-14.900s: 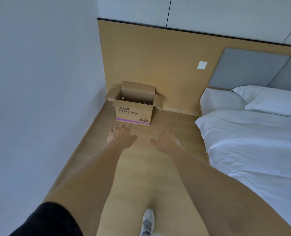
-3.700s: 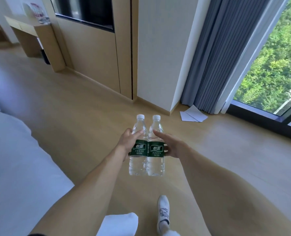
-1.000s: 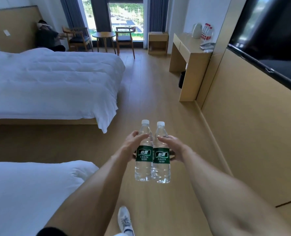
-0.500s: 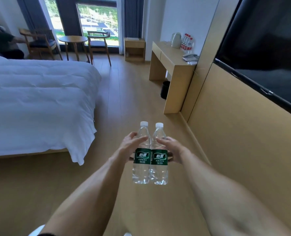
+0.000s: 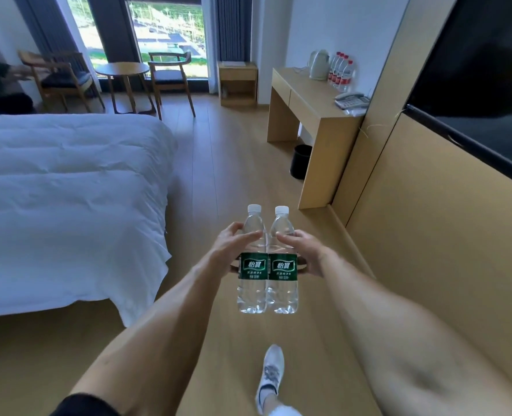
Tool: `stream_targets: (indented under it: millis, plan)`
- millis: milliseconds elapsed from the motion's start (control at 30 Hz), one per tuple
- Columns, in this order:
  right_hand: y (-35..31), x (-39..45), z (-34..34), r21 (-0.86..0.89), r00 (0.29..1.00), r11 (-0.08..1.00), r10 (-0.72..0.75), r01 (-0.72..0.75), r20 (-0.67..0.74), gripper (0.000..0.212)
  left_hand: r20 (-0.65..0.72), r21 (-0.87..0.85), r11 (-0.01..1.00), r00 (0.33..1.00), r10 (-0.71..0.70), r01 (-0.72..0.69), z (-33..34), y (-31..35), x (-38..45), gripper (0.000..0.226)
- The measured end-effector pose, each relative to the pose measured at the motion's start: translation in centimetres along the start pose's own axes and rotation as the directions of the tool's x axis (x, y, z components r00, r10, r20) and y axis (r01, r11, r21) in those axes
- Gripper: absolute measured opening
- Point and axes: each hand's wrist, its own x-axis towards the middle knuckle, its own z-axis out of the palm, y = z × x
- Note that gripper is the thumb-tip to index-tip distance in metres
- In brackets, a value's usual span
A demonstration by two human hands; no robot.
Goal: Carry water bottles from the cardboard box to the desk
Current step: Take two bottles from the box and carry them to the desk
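Clear plastic water bottles, two: left bottle (image 5: 252, 262) and right bottle (image 5: 281, 262), upright, touching side by side, green labels, white caps, held above wooden floor (image 5: 218, 163). Left hand (image 5: 229, 252) curled round left bottle; right hand (image 5: 302, 253) curled round right bottle. Desk (image 5: 308, 94) ahead at right, well apart, bearing kettle (image 5: 318, 64) and red-labelled bottles (image 5: 341, 72). Bed (image 5: 69, 190) at left.

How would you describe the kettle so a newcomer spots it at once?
Find the wooden desk against the right wall, beyond the bed. At its far end stands the pale kettle, just left of a cluster of red-labelled bottles. It is the only opaque, rounded item there.
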Motion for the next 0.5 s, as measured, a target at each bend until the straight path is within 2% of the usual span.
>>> stream_targets:
  millis: [167,333,500]
  plan:
    - [-4.7,9.0,-0.9,0.0,0.998,1.0,-0.025,0.025,0.059,0.048,-0.047,0.029,1.0,0.999,0.005,-0.004,-2.0,3.4,8.3,0.033]
    - [-11.1,18.2,-2.6,-0.002,0.993,0.999,-0.038,0.039,0.109,0.048,-0.096,0.048,0.999,0.995,-0.013,0.018,-3.5,8.5,17.5,0.062]
    - [-17.7,25.3,-4.9,0.002,0.989,0.998,-0.065,0.066,0.13,0.051,-0.119,0.025,1.0,0.993,0.0,0.003,-3.9,14.1,24.9,0.046]
